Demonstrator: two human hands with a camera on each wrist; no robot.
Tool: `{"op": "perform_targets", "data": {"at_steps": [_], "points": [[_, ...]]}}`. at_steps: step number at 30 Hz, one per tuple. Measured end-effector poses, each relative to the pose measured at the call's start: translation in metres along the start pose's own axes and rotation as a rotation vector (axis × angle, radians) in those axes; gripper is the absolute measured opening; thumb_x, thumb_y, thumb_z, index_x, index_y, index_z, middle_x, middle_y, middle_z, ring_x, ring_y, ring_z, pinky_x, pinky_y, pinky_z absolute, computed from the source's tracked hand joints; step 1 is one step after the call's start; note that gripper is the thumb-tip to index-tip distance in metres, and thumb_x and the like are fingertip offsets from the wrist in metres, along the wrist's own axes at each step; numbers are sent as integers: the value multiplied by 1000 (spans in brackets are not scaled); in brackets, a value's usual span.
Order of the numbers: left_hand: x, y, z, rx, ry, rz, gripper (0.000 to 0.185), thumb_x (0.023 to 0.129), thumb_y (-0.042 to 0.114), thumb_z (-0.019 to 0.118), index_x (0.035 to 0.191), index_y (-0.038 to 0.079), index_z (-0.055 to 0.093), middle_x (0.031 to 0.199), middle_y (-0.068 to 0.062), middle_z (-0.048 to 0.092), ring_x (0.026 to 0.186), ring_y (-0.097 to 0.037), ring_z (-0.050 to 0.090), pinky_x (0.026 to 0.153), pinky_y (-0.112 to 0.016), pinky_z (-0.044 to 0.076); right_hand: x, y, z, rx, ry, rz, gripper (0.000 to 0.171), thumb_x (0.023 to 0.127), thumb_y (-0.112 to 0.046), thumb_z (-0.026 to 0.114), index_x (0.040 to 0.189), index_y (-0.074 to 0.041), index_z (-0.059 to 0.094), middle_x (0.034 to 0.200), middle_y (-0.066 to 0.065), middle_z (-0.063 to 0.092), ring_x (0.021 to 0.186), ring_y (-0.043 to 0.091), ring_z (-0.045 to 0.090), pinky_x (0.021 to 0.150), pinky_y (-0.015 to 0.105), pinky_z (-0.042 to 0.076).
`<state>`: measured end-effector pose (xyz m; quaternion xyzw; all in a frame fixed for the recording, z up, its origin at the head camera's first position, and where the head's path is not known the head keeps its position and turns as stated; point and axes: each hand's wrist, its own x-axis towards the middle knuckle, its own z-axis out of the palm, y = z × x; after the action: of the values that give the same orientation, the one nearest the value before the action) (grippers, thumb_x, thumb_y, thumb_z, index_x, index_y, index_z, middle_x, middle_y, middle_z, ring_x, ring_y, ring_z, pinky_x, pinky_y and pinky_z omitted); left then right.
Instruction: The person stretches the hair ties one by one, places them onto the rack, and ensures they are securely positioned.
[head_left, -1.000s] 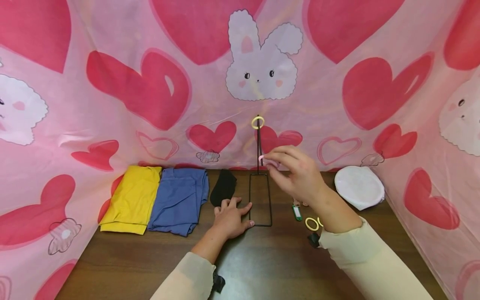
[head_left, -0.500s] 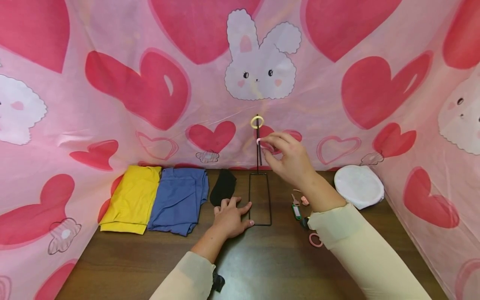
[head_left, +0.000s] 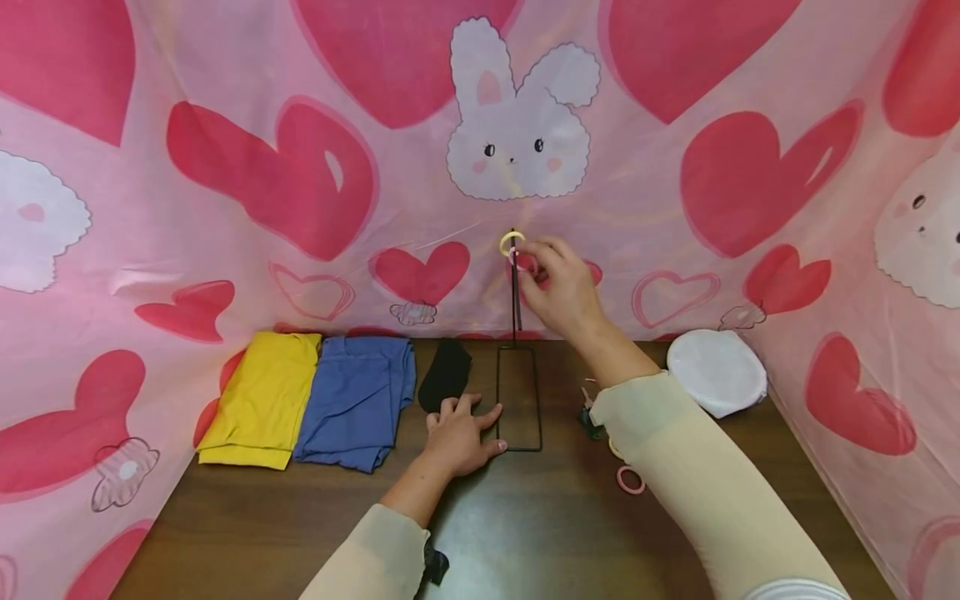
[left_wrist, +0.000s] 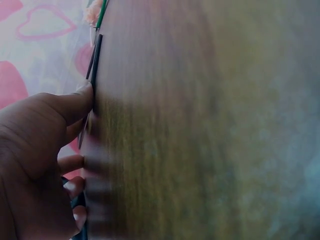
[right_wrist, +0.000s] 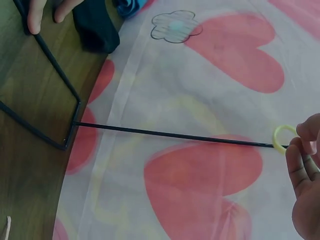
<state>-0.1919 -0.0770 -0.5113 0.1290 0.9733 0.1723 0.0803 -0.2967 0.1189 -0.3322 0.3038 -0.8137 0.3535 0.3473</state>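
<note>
Thin black stand on the table, yellow ring at its rod's top. R hand is up there, fingers pinching a pink ring. L hand lies flat, fingers spread, pressing the stand's base.

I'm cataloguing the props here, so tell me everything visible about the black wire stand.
The black wire stand looks like thin dark metal rod: a rectangular base frame lying flat on the brown table, and one slim upright post at its far end. A yellow ring hangs at the post's top. The left hand presses on the base's near left corner; the right hand holds a pink ring by the post's top.
</note>
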Motion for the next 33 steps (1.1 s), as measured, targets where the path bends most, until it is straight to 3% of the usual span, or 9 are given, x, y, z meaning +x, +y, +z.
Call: {"op": "perform_targets", "data": {"at_steps": [8, 12, 26, 33], "points": [[-1, 1, 0, -6, 8, 11, 64, 94, 60, 67, 153, 41, 51, 163, -6, 35, 143, -38, 30, 99, -58, 29, 10, 10, 9, -14, -7, 90, 42, 89, 4, 69, 131, 1, 67, 129, 20, 58, 90, 29, 70, 84, 40, 59], [0, 1, 0, -10, -1, 3, 64, 95, 60, 67, 154, 42, 50, 164, -5, 34, 144, -38, 28, 101, -58, 28, 7, 14, 7, 9, -22, 116, 49, 88, 6, 68, 136, 0, 63, 135, 20, 54, 88, 29, 70, 83, 41, 59], [-1, 2, -2, -11, 0, 1, 63, 95, 59, 67, 153, 40, 52, 163, -5, 35, 143, -38, 29, 100, -59, 29, -39, 15, -8, 85, -41, 53, 53, 85, 4, 76, 136, 2, 62, 134, 25, 54, 85, 26, 69, 80, 41, 59], [0, 2, -1, 5, -11, -13, 64, 94, 61, 66, 153, 42, 50, 164, -4, 34, 144, -38, 29, 100, -59, 28, -62, 16, -18, 85, -60, 62, 52, 85, 4, 77, 134, 2, 63, 127, 20, 60, 87, 25, 68, 78, 37, 59]]}}
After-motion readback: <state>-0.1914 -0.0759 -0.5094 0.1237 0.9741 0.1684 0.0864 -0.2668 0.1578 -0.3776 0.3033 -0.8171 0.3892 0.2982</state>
